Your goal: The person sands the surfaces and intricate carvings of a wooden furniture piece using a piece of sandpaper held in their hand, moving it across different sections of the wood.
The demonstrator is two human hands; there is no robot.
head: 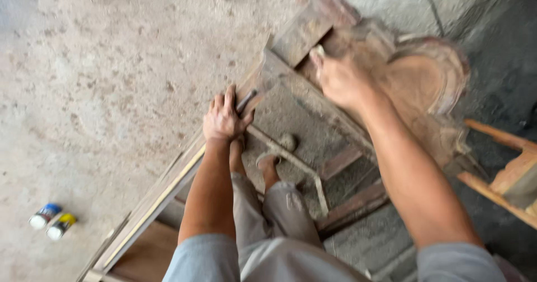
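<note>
You are standing over a long wooden frame (pixel 168 189) that is lying on the concrete floor (pixel 100 92), its long axis running from the lower left up toward the upper right, where it is ending in a carved, rounded wooden panel (pixel 425 80). Your left hand (pixel 224 117) is pressing down on the frame's outer rail, fingers spread and curled over the edge beside a small dark metal piece (pixel 246 98); whether it is gripping that piece is unclear. Your right hand (pixel 338 80) is reaching further up, blurred, resting on a cross rail near the carved panel, and its grip cannot be told. Both arms are stretching forward and down. Two small cans (pixel 53 221) are lying on the floor at the left.
</note>
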